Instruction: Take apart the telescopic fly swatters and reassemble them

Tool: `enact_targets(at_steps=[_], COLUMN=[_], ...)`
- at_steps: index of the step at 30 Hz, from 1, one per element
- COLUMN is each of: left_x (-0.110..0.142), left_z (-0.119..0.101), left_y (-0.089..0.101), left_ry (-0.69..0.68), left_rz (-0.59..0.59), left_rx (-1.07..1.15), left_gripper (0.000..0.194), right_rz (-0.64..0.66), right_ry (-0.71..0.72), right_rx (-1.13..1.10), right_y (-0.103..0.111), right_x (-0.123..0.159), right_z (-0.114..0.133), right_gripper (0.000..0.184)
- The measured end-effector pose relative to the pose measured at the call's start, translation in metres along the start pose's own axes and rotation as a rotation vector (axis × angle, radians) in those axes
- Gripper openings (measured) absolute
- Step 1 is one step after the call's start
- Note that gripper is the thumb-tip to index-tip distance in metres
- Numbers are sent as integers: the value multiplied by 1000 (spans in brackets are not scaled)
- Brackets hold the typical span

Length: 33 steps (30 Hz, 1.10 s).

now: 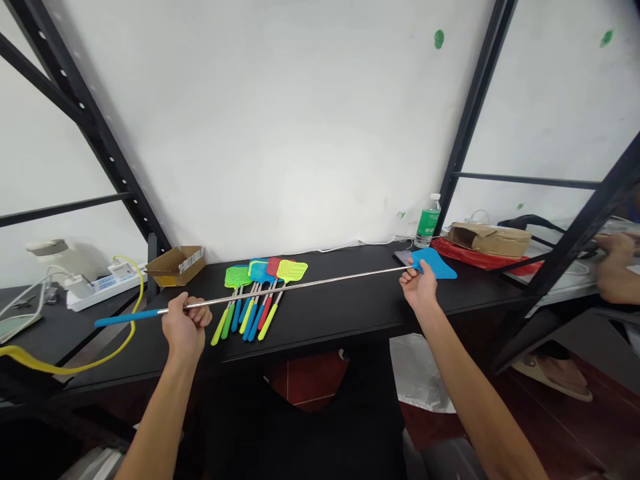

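A blue fly swatter (320,282) with a long, thin metal rod stretches across the view above the black table. My left hand (185,325) is closed around the rod just beside its blue handle, which sticks out to the left. At the other end, my right hand (419,283) pinches the neck where the rod meets the blue paddle. Behind the rod, several shorter fly swatters (291,270) lie side by side, their green, blue, red and yellow heads toward the wall and their handles toward me.
A small open cardboard box (176,265) stands at the back left, near a white power strip (107,290) and a yellow cable (135,307). At right are a water bottle (428,222), a phone (403,257) and a brown package (490,240) on red plastic. Another person's hand (617,267) shows far right.
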<state>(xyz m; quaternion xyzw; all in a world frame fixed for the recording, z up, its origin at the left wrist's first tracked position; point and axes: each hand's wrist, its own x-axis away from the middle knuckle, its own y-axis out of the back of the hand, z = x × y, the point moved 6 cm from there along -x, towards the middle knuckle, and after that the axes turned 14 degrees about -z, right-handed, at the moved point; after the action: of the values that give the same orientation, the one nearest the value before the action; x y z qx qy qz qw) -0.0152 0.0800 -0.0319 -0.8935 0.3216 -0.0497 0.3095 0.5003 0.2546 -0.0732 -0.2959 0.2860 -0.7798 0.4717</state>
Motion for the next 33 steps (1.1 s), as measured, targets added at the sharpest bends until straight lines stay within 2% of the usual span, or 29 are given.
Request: enact_targets(at_steps=[4,9,13,20,23,28,31,33], left_x=[1,-3,-5,-6,-2,24,36,38], left_z=[6,-2,-5,-8,3,32,33,26], left_y=[-1,7,9,9,0,-30,-41,-42], left_ry=[39,-9,-5,18,55,108,108,115], left_rz=[13,-23,-54,-51,-7,77,156,192], left_rx=[21,4,1,-11,-46,-134,-190,-214], left_gripper=[38,36,35,34,34,39,41,42], right_rz=[-9,-54,-77,-60,-46,81,107,152], right_ry=[85,154,150,158,175,196,193,154], right_rx=[61,99,71,38,83,168,155,144], right_y=[-11,-21,-24,-24,-28,-46,-49,-50], right_x=[0,6,11,13,18,38,43,43], right_z=[-3,-18,-28,-19,-20,-40,-42,-38], right_gripper=[32,36,32,30,31,36,36,32])
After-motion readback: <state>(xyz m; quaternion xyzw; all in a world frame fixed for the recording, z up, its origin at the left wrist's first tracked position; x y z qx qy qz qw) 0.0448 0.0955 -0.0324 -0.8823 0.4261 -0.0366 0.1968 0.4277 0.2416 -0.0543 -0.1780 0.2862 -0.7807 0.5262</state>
